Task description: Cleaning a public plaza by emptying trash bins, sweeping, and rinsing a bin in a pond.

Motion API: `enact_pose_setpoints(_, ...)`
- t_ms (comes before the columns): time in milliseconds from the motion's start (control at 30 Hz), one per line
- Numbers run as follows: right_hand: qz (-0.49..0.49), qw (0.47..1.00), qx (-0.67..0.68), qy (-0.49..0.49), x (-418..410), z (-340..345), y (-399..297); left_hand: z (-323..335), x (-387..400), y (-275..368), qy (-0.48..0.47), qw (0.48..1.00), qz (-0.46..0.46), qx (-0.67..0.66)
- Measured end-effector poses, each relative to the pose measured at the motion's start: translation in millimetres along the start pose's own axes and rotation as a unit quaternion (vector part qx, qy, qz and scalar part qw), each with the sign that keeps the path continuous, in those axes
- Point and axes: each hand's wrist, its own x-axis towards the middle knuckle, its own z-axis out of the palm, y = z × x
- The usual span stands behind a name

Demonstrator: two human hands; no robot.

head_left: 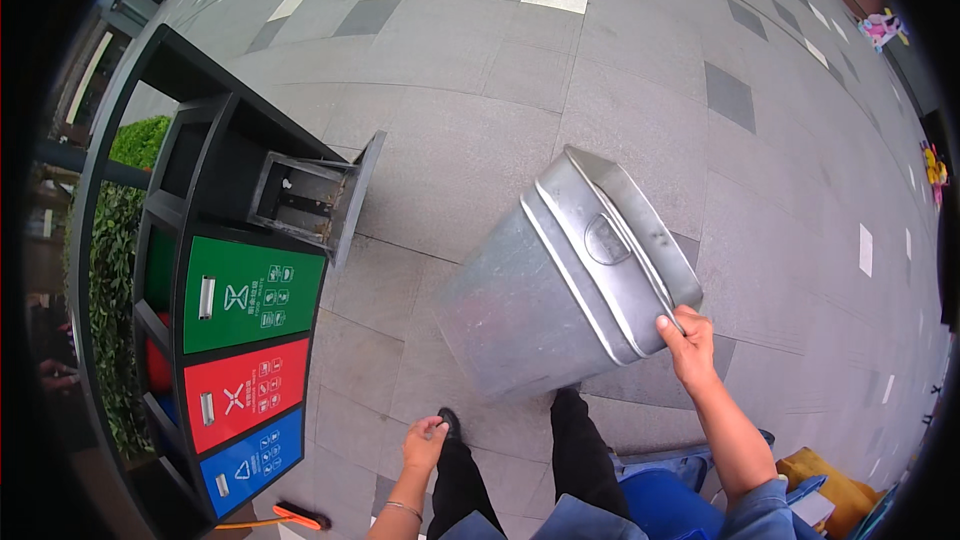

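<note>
My right hand (686, 345) grips the rim of a tilted galvanized metal bin liner (532, 300), whose mouth points up and to the right. A recessed oval handle shows on the liner's side. My left hand (425, 441) hangs empty at the lower centre, fingers partly bent, apart from the liner. To the left stands a black-framed sorting bin station (255, 116) with a green door (251, 296), a red door (246, 394) and a blue door (251, 461). At its far end a pulled-out compartment (304, 199) shows a dirty metal frame with bits of litter inside.
A broom with an orange head (300, 516) lies by the station's near end. Close on my right are a blue container (667, 502) and a yellow-brown cloth or bag (821, 476). A hedge (116, 315) grows behind the station. Grey paving (450, 127) spreads ahead.
</note>
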Motion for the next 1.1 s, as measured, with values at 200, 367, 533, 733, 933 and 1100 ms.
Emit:
enact_pose_setpoints(200,0.19,0.889,0.408,0.079,-21,9,-3,-44,-5,34,0.17,0.91,-0.001,-0.379)
enact_pose_setpoints(367,0.218,0.829,0.493,0.152,-37,25,28,-111,-25,77,0.239,0.937,0.173,-0.187)
enact_pose_setpoints(533,0.312,0.682,0.612,0.249,-83,83,61,-157,-30,151,0.187,0.919,0.249,-0.241)
enact_pose_setpoints(733,0.354,0.505,0.736,0.279,-126,172,19,-207,-47,207,0.172,0.897,0.394,-0.104)
enact_pose_setpoints(933,0.328,0.428,0.786,0.302,-137,201,15,-188,-94,237,0.24,0.849,0.468,-0.047)
enact_pose_setpoints(1100,0.303,0.388,0.827,0.271,-140,205,1,-180,-115,241,0.273,0.802,0.531,-0.028)
